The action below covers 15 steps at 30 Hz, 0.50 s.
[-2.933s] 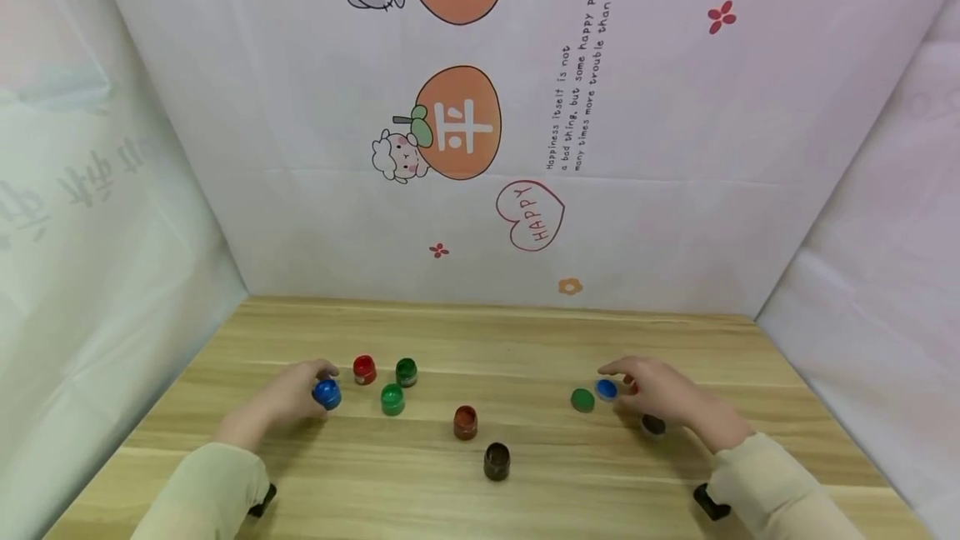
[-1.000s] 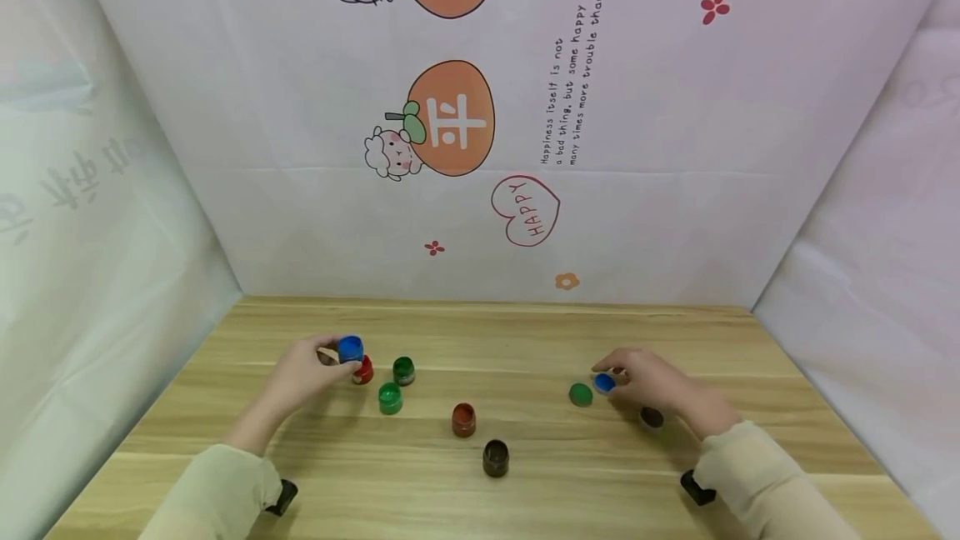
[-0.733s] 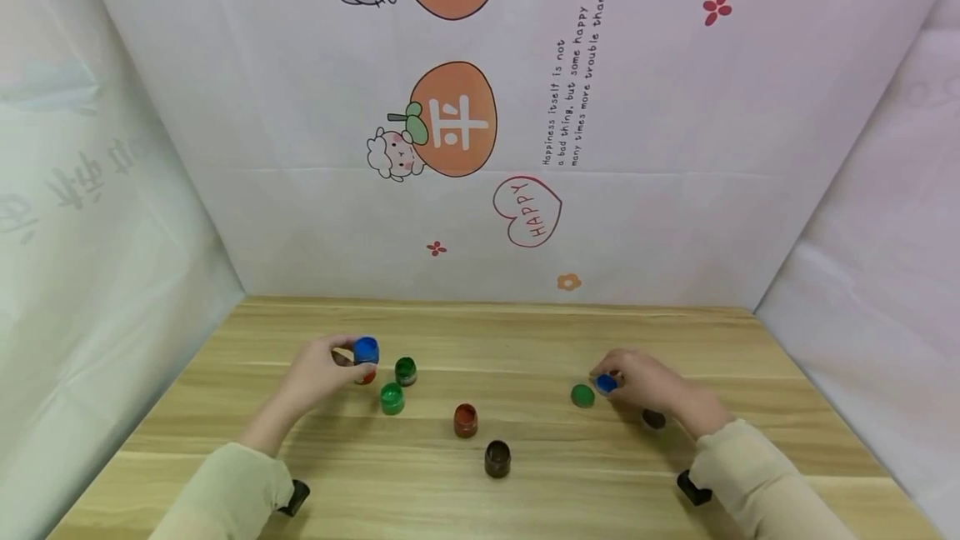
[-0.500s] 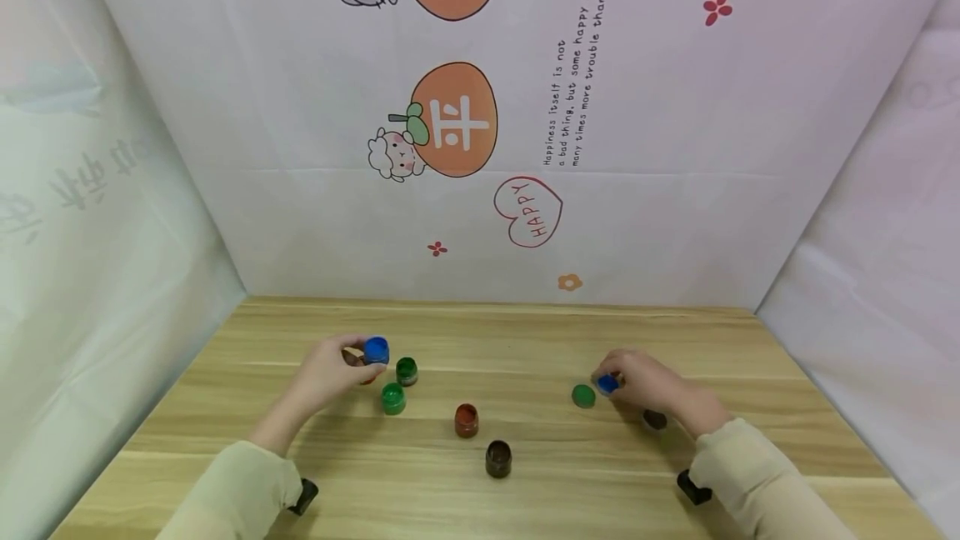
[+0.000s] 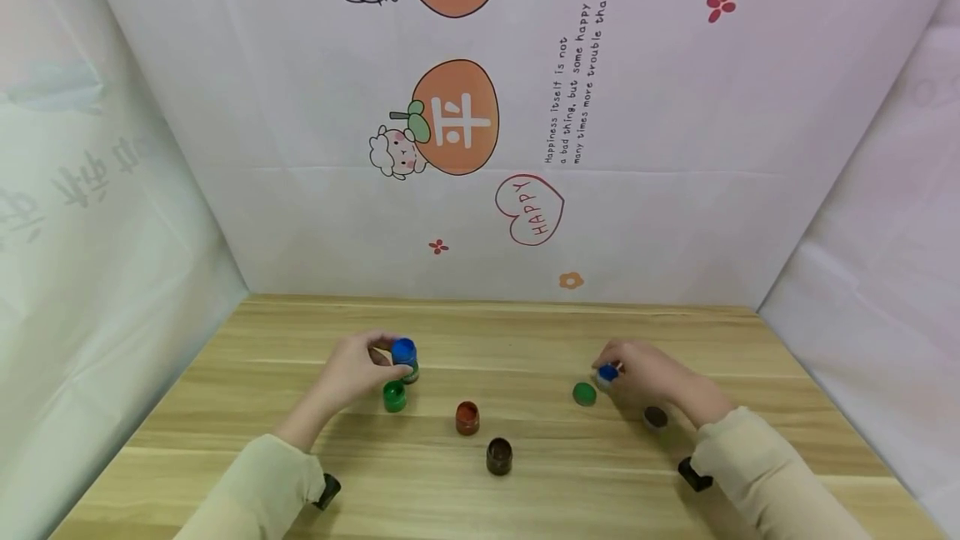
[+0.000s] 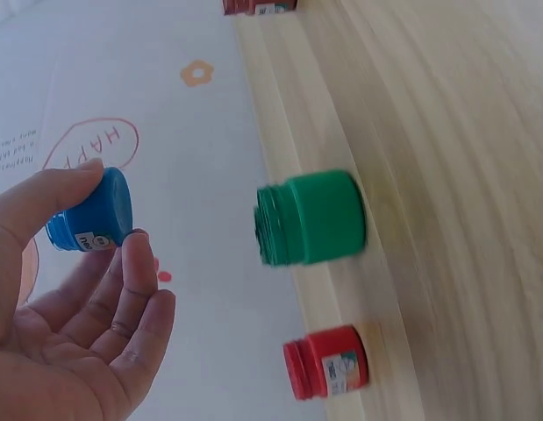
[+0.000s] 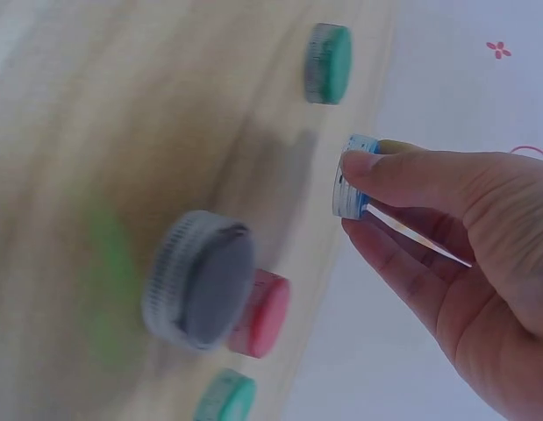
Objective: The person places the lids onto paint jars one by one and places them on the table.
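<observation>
My left hand (image 5: 358,370) pinches an open blue paint jar (image 5: 404,349) above the tabletop, thumb on one side and fingers on the other. In the left wrist view the blue jar (image 6: 94,217) hangs tilted beside a green jar (image 6: 328,219) and a red jar (image 6: 343,361). On the right, my right hand (image 5: 648,375) pinches a blue lid (image 5: 608,372) just off the table. The right wrist view has that lid (image 7: 343,200) between thumb and forefinger. A green lid (image 5: 584,394) lies beside it. The red jar is hidden behind the left hand in the head view.
Uncapped bright green (image 5: 394,397), brownish-red (image 5: 467,418) and black (image 5: 499,457) jars stand between the hands. A dark lid (image 5: 656,417) lies by the right wrist; a red lid (image 7: 269,316) and another green lid (image 7: 225,399) are near it. White printed sheets wall the table.
My left hand has lifted the blue jar and carried it rightward over the red jar, toward the dark green one. My right hand has taken up the blue lid and raised it slightly.
</observation>
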{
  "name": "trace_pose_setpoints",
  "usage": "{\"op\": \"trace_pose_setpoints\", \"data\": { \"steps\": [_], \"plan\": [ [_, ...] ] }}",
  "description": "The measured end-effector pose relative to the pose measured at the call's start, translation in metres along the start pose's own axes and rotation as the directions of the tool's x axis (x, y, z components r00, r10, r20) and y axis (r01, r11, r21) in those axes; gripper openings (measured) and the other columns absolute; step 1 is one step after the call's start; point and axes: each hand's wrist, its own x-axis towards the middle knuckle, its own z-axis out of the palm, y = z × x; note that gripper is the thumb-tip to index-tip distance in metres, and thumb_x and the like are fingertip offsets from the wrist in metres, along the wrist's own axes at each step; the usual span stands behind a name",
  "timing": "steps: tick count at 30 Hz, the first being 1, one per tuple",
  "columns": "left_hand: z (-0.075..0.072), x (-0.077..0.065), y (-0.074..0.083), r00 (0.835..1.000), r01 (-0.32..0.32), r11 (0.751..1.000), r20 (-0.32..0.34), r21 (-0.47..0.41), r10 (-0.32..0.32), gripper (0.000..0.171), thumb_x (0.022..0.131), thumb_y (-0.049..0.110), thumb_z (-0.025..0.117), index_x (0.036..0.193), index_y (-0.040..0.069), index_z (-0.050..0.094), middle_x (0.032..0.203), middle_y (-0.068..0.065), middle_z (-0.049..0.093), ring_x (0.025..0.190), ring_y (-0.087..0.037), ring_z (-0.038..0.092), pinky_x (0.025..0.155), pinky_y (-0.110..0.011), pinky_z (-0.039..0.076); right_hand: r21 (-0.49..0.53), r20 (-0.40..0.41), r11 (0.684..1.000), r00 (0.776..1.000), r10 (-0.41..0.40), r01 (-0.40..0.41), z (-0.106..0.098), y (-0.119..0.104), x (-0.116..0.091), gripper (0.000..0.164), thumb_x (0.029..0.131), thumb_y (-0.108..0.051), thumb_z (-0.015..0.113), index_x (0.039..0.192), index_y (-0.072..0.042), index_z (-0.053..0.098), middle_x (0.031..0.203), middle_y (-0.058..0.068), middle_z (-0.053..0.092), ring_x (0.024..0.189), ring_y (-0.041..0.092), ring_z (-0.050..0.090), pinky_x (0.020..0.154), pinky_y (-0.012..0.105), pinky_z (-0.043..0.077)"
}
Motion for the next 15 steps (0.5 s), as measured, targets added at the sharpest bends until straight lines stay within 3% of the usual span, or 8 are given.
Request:
{"op": "trace_pose_setpoints", "data": {
  "steps": [5,10,15],
  "plan": [
    [0.007,-0.001,0.005,1.000,-0.007,0.999,0.025,-0.052,0.008,0.044,0.084,0.016,0.086,0.122,0.002,0.068,0.109,-0.009,0.072,0.086,-0.017,0.066,0.075,-0.038,0.057,-0.039,0.001,0.995,0.996,-0.089,0.089,-0.010,-0.006,0.002,0.030,0.086,0.010,0.074,0.116,0.005,0.073,0.113,0.014,0.068,0.102,0.034,0.066,0.081,0.041,0.059],
    [0.015,-0.001,0.009,1.000,-0.001,0.998,0.028,-0.063,0.003,0.040,0.085,0.017,0.087,0.117,0.005,0.068,0.108,-0.007,0.071,0.087,-0.017,0.066,0.077,-0.039,0.058,-0.047,0.012,0.994,0.996,-0.093,0.094,-0.018,-0.010,0.004,0.030,0.086,0.006,0.076,0.117,0.005,0.073,0.113,0.013,0.067,0.099,0.030,0.067,0.079,0.038,0.058],
    [0.024,0.000,0.016,0.999,-0.004,0.996,0.045,-0.090,0.008,0.036,0.083,0.013,0.088,0.112,0.004,0.069,0.101,-0.004,0.070,0.085,-0.016,0.065,0.078,-0.038,0.058,-0.082,0.003,0.985,0.989,-0.150,0.150,-0.027,-0.015,0.003,0.031,0.086,0.003,0.078,0.117,0.005,0.073,0.110,0.013,0.068,0.097,0.030,0.068,0.079,0.040,0.059]
  ]
}}
